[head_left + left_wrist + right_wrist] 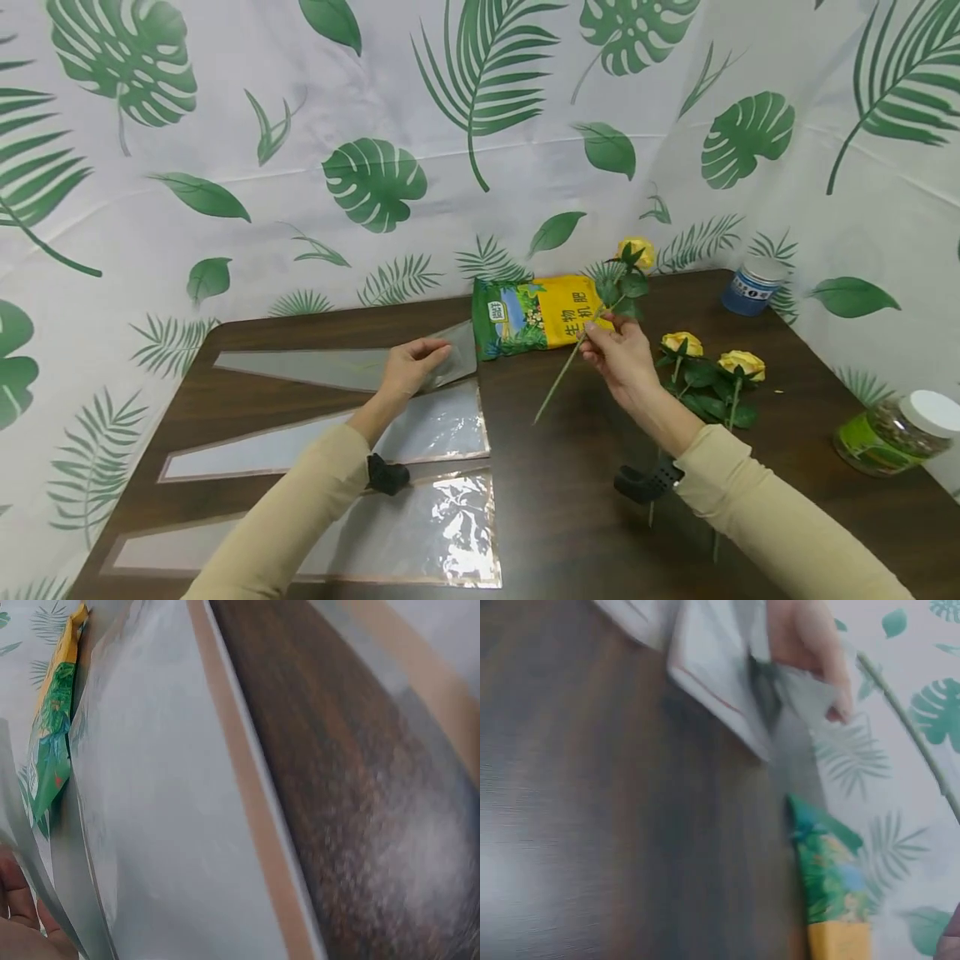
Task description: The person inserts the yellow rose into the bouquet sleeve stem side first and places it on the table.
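Note:
My left hand (414, 365) pinches the wide end of the farthest clear flower sleeve (300, 364), lifting that edge off the table. Two more tapered sleeves with pinkish borders lie flat nearer to me, the middle sleeve (442, 425) and the near sleeve (405, 542). In my right hand (622, 354) is a yellow rose (637, 252), gripped by its stem between thumb and fingers. Its bloom points up and away, while the bare stem (915, 731) slants down toward the sleeves. Left-hand fingers (19, 889) show behind the film in the left wrist view.
Two yellow roses (742, 365) lie beyond my right forearm. A green and yellow bag (555, 312) lies at the table's back edge. A blue-labelled tub (752, 286) stands back right, and a white-lidded jar (896, 429) at the right edge. Leaf-print cloth (285, 192) hangs behind.

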Available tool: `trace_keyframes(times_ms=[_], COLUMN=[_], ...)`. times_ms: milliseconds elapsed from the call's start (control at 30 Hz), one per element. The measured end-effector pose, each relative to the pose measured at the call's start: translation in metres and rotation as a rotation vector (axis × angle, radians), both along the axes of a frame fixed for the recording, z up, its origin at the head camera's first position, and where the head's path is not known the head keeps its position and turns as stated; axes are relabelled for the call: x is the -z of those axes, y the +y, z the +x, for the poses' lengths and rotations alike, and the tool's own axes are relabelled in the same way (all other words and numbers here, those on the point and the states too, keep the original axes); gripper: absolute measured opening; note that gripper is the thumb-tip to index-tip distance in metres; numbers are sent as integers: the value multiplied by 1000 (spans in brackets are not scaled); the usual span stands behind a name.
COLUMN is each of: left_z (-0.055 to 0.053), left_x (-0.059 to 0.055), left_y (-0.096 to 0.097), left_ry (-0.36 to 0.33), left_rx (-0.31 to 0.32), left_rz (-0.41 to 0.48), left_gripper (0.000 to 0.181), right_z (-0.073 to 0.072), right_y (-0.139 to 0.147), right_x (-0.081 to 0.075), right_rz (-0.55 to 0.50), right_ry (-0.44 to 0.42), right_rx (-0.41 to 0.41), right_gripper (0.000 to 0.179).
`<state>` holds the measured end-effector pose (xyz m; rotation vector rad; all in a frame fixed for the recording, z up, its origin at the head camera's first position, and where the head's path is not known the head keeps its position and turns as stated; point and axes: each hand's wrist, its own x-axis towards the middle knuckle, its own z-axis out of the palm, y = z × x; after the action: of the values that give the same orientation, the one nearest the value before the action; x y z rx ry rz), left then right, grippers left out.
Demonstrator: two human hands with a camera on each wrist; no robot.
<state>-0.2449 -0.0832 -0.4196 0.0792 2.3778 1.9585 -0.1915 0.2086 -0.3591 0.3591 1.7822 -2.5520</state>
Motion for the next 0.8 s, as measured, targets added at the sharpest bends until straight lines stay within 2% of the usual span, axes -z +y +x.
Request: trace_keyframes(times_ms=[100,233,300,433,500,733,800], left_z=[1,2,2,4,4,4,4], left_x=[-1,0,0,-2,-2,-1,0], left_y=[4,9,10,17,18,22,23], left_ry=[25,63,79,96,101,127,135], left_rx=[8,4,-10,-12,-10,-30,-39], left_rz=[14,40,53,71,78,91,93], left_gripper=[27,25,24,23,24,23,22], right_z=[-16,-33,-40,-45,-47,-49,-48], right_y=[-11,-28,-37,-46,-51,-68,-73], right_x=[-1,2,4,10,12,17,21], right_rz=[-6,61,78,57,34,-75,-103], right_ry=[125,259,320,416,430,404,386], right_rx=[99,215,260,327,338,348,349], right_gripper=[22,17,24,52,59,57,66])
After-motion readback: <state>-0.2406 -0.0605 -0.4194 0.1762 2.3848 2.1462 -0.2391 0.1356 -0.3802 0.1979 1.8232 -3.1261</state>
